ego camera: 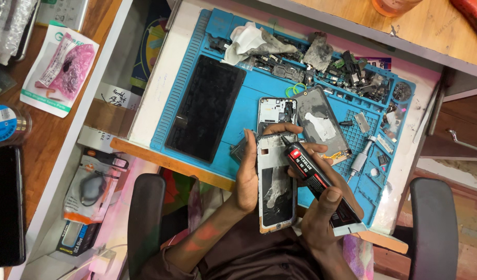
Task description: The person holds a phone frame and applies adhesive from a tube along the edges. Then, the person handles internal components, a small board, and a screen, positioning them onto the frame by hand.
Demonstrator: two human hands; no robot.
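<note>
At the far left of the frame a dark phone (5,205) is lying on the wooden bench, with a pink packet (62,67) above it. Moving right, a black screen (204,106) is resting face up on the blue mat (264,88), well apart from the hands. Lower centre, the left hand (249,176) is gripping a phone frame (276,189) by its left edge, thumb underneath and fingers curling over the top, holding it nearly upright over the person's lap just below the mat's near edge. Beside it, the right hand (321,207) is clenching a black glue tube (316,179) in a pen-like hold, thumb pressing on the barrel, nozzle tilting up-left and touching the frame's upper right corner. To my eye, the glue is being laid along the rim; it would go best with light, even squeezing, a thin unbroken line, and the frame kept steady by the left wrist. Further right, a second phone back (321,122) is lying on the mat, and a clutter of small parts (352,72) is filling the tray along the upper right.
</note>
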